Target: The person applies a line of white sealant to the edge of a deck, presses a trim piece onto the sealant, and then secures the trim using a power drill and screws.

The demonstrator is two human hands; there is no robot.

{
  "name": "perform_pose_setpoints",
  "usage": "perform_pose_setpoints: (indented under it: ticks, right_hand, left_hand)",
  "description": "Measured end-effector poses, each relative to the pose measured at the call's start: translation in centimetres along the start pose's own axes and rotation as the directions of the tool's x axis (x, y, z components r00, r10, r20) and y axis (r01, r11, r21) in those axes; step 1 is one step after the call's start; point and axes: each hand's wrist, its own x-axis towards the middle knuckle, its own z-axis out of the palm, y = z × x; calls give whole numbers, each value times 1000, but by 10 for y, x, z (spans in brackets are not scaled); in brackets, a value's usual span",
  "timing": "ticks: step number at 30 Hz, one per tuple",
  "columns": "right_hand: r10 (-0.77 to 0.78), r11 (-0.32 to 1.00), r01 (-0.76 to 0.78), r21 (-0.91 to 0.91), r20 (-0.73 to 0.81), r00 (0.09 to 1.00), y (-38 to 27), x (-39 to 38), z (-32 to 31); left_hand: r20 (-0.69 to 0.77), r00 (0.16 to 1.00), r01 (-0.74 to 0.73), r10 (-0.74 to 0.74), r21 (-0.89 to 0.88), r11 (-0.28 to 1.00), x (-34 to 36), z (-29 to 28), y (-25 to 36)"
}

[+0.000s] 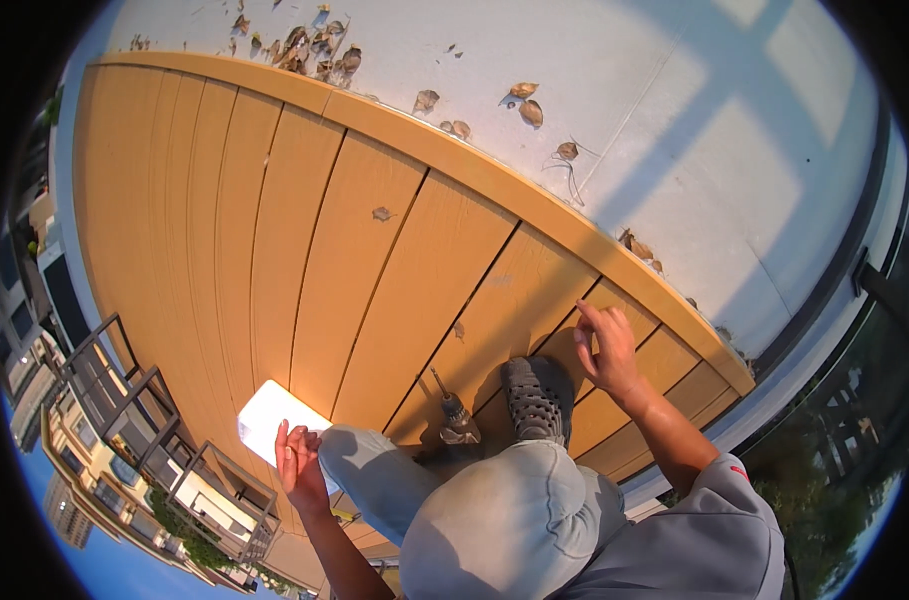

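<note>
My left hand (pixel 299 465) is raised beside my knee, its fingers loosely bent and apart, and nothing shows in it. Behind it, a bright white rectangular object (pixel 267 408) lies on the tan boards; glare hides its kind. My right hand (pixel 612 352) hovers over the boards near their edging, right of my shoe. Its index finger and thumb stand apart with no object visible between them. Between my legs a power drill (pixel 458 420) with a long thin bit rests on the boards, touched by neither hand. My leg partly hides its lower part.
Tan deck boards (pixel 374 250) with dark gaps end at a raised edging strip (pixel 454 150). Beyond lies a pale surface (pixel 694 170) with dry leaves (pixel 304 50). My dark shoe (pixel 536 400) stands on the boards. Metal railings (pixel 134 385) run at left, a dark window (pixel 834 430) at right.
</note>
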Motion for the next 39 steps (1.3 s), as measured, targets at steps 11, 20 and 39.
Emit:
perform_pose_setpoints:
  ticks: [11,20,39]
  right_hand:
    - [-341,939,332,92,386,857,-60,40,63]
    - [-302,932,363,-15,524,796,17,50,107]
    - [-156,873,419,-248,672,724,-229,172,97]
  left_hand:
    - [-726,670,-250,156,-23,968,-221,-199,-68]
    - [-874,469,-344,-125,-311,886,-301,-161,-231]
    - [-944,226,341,-241,-155,927,-365,-300,-507]
